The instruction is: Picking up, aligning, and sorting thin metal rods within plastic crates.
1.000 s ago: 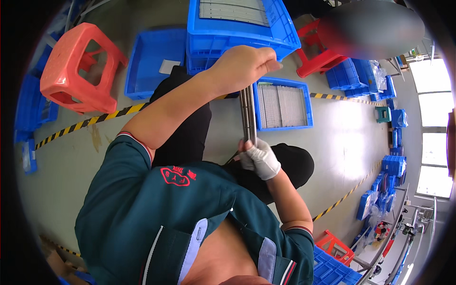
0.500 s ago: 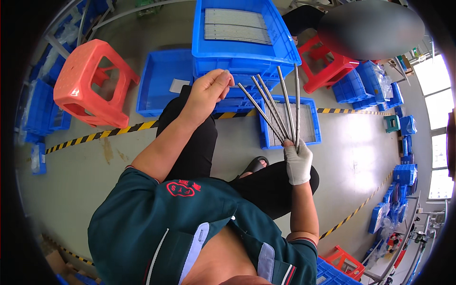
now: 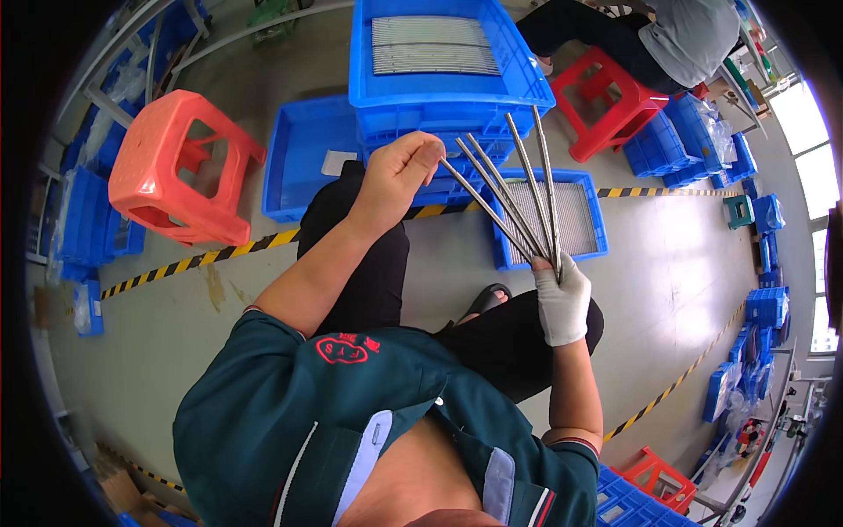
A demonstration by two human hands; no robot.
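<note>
My right hand [image 3: 563,300], in a white glove, is closed around the lower ends of several thin silvery metal rods [image 3: 500,195]. The rods fan out upward and to the left from the grip. My bare left hand [image 3: 397,180] is closed in a pinch at the upper tip of the leftmost rod. Its fingertips meet that tip, and whatever sits between them is too small to make out. Beyond the hands, a blue crate [image 3: 367,86] on top of a stack holds a neat layer of similar rods [image 3: 432,46].
A lower blue crate [image 3: 600,211] behind the held rods contains more rods. Left of the stack sits another blue crate [image 3: 285,158] with a white paper. A red stool [image 3: 145,167] stands left; a person [image 3: 685,44] sits near another red stool [image 3: 606,123].
My left hand has closed the gap to the leftmost rod's tip and now meets it. The right hand keeps its hold on the rods. The view has shifted slightly.
</note>
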